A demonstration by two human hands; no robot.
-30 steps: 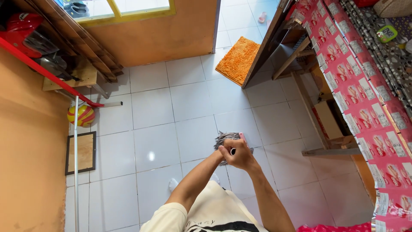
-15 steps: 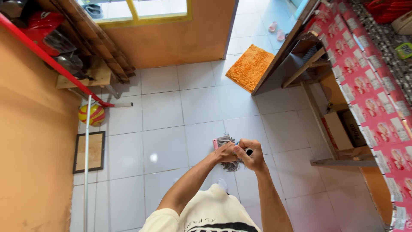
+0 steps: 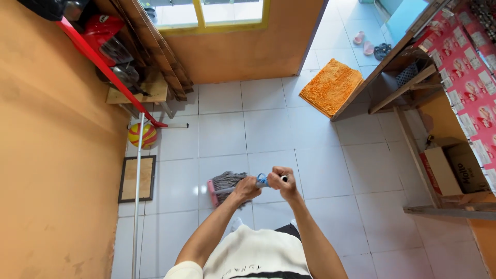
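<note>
Both hands, left hand (image 3: 246, 188) and right hand (image 3: 282, 181), close around a mop handle (image 3: 262, 181), steering its grey mop head (image 3: 225, 184) across the white tiled floor (image 3: 268, 124).

The room is bright with daylight that enters through the yellow-framed window (image 3: 206, 13) at the top and the open doorway (image 3: 356, 31) beside it. The white floor tiles (image 3: 268, 129) are glossy and show a small glare spot left of the mop head (image 3: 225, 183). Shadows are soft and short. The wide lens bends the orange wall (image 3: 51, 155) and the edges outward. Focus is sharp in the centre, with slight softness at the corners.
</note>
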